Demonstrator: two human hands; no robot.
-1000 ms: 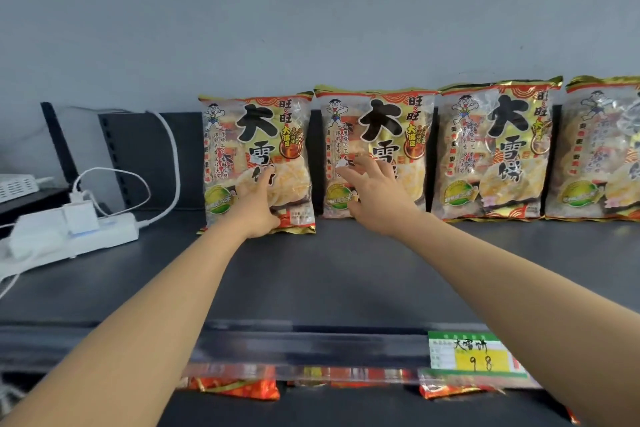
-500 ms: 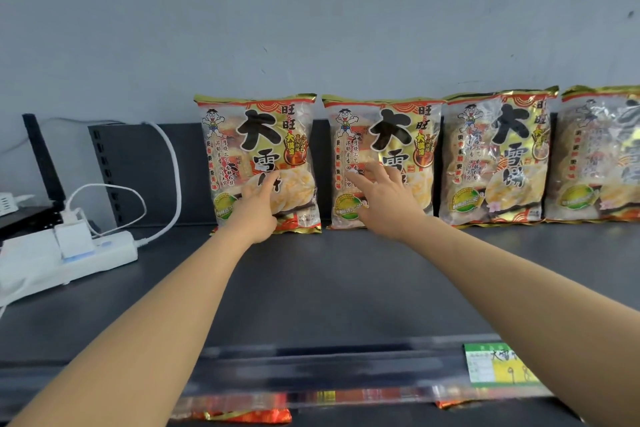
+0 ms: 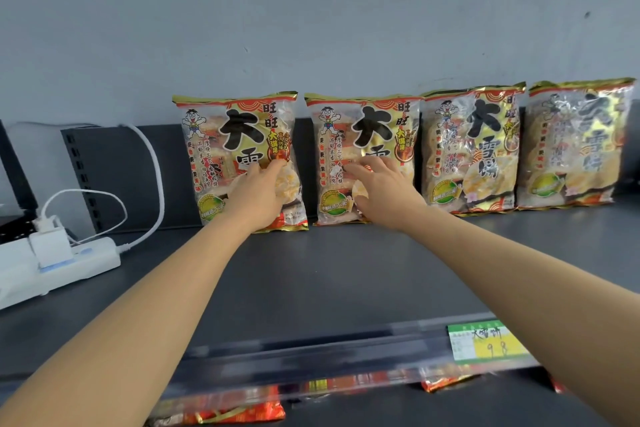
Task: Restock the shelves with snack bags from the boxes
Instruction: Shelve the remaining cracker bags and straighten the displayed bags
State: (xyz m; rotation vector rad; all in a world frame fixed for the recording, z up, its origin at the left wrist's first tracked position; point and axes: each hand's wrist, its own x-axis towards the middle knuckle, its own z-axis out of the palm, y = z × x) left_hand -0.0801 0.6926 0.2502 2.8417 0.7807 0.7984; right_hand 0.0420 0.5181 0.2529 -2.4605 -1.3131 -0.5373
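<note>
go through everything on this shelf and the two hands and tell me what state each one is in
Left hand: open, flat on the leftmost bag.
Right hand: open, fingers spread on the second bag.
Four clear gold-trimmed snack bags: upright, side by side.
White power strip: charger plugged in.
Green-yellow price tag: on shelf edge.

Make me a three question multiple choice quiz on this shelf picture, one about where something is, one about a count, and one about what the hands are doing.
1. Where is the power strip? A) left end of the shelf B) right end C) lower shelf
2. How many snack bags stand along the wall? A) two B) four C) six
3. The hands are: A) holding a box B) hanging free C) pressed flat on bags

Answers: 1 A, it lies left of the bags. 2 B, four stand in a row. 3 C, the left hand rests on the first bag, the right hand on the second bag.
</note>
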